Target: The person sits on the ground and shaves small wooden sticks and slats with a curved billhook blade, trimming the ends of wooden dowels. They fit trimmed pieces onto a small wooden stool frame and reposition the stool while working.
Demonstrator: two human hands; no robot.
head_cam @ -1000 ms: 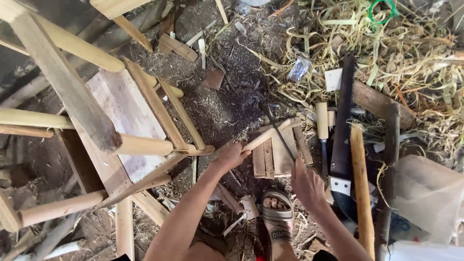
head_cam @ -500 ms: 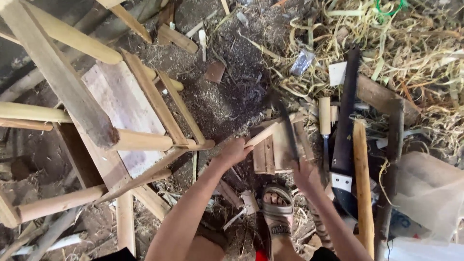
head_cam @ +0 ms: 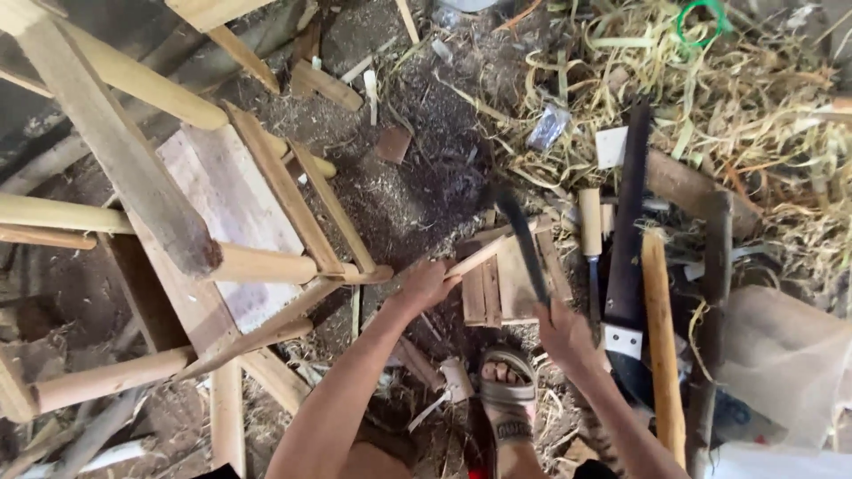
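Head view is looking straight down at a dirt floor (head_cam: 417,204) strewn with shavings and offcuts. Left hand (head_cam: 426,286) is closing around the near end of a thin pale stick (head_cam: 479,255), holding it slanted across a small wooden chopping block (head_cam: 506,284) that is sitting on the floor just ahead of a sandalled foot (head_cam: 508,404). Right hand (head_cam: 564,335) is gripping the handle of a dark-bladed knife (head_cam: 524,244), whose blade is standing raised over the block and the stick, blurred, so I cannot tell whether it is touching the wood. Just right of the block, a sheathed long blade (head_cam: 626,266) and a round wooden handle (head_cam: 661,346) are lying side by side on the floor, with a smaller pale-handled tool (head_cam: 590,231) between them and the block. Left of the hands, an unfinished wooden chair frame (head_cam: 222,222) is lying tipped. Heaped straw-coloured shavings (head_cam: 737,106) are filling the far right corner of the floor.
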